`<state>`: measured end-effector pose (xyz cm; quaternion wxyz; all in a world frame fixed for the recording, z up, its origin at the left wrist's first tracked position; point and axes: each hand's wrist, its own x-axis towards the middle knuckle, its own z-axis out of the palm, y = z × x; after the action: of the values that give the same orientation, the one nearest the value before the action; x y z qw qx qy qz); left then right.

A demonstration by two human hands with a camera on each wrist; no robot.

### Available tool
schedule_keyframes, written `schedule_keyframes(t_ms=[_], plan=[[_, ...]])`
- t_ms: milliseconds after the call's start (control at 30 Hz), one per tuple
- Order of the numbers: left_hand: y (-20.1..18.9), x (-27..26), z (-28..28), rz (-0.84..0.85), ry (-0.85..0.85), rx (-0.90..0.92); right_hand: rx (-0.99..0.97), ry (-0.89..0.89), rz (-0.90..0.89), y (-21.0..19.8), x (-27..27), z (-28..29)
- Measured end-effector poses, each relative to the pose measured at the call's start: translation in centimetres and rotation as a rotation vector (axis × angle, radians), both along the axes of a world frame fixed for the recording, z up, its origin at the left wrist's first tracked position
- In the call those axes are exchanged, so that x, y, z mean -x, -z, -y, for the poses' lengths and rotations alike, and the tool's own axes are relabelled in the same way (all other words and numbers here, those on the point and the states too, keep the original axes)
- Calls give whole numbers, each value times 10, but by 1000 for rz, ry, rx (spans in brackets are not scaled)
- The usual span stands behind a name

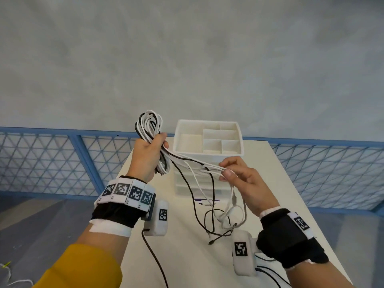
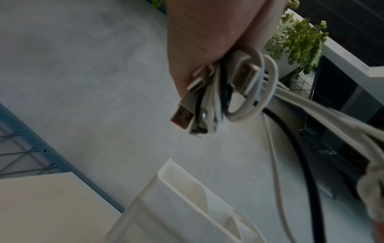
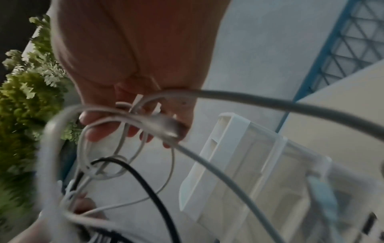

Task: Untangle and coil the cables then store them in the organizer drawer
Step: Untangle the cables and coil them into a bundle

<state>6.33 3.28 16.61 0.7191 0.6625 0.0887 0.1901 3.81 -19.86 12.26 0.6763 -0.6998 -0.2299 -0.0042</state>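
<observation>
My left hand (image 1: 148, 154) grips a bundle of white and black cables (image 1: 148, 125) held upright above the table; its loops stick out over my fist. In the left wrist view, USB plugs (image 2: 184, 113) and a white loop hang below the fist (image 2: 207, 41). White strands (image 1: 199, 165) run across to my right hand (image 1: 236, 173), which pinches them between thumb and fingers. Below, loose white and black cable ends (image 1: 220, 221) dangle in a tangle onto the table. The white organizer (image 1: 208, 154) stands behind, with its compartmented top tray and drawers underneath. In the right wrist view, my right hand's fingers (image 3: 133, 115) curl round white cables (image 3: 145, 118).
The pale table (image 1: 187, 256) is narrow, with a blue mesh railing (image 1: 62, 159) behind and at both sides. A grey wall rises beyond. A black wire (image 1: 153, 260) hangs from my left wrist camera. Green plants (image 3: 27, 98) show in the wrist views.
</observation>
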Motion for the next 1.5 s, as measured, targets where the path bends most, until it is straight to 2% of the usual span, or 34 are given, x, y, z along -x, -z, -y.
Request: schedule_keyframes(t_ms=[133, 233, 333, 433, 500, 567, 667, 733, 833, 900, 967, 1133, 1233, 1300, 1400, 1433, 1500], plan=[[9, -2, 7, -18, -39, -3, -100, 34, -140, 14, -7, 0], [12, -2, 6, -24, -73, -54, -213, -129, -216, 3, -10, 10], [12, -2, 1, 3, -110, -90, -141, -289, -162, -11, -12, 17], [12, -3, -2, 27, -113, -46, -86, -369, -216, -13, -8, 16], [13, -4, -4, 56, -97, 21, 26, -363, -263, -14, -4, 14], [12, -3, -6, 101, -63, 66, 276, -255, -244, -14, -5, 8], [9, 0, -4, 155, -31, 25, 656, -105, -34, -14, -11, -11], [6, 0, 1, 191, -13, -2, 695, -67, 60, -15, -12, -27], [3, 1, 6, 241, -6, -50, 657, -150, 56, -14, -13, -47], [5, 2, 5, 244, -8, -71, 589, -180, 9, -12, -14, -52], [8, 3, -1, 225, -19, -59, 411, -135, -113, -9, -17, -50], [17, 7, -9, 158, -81, -39, -290, 70, -486, 7, -22, -35], [23, 4, -6, 135, -89, -29, -734, -69, -609, 17, -17, -35], [27, -1, -9, 111, -108, 36, -925, -136, -592, 17, -15, -28], [31, -5, -19, 72, -171, 191, -1018, -29, -565, 12, -17, -7], [32, -7, -21, 66, -185, 231, -985, 35, -572, 13, -18, 0], [32, -8, -23, 70, -186, 253, -772, 204, -589, 18, -25, 6]])
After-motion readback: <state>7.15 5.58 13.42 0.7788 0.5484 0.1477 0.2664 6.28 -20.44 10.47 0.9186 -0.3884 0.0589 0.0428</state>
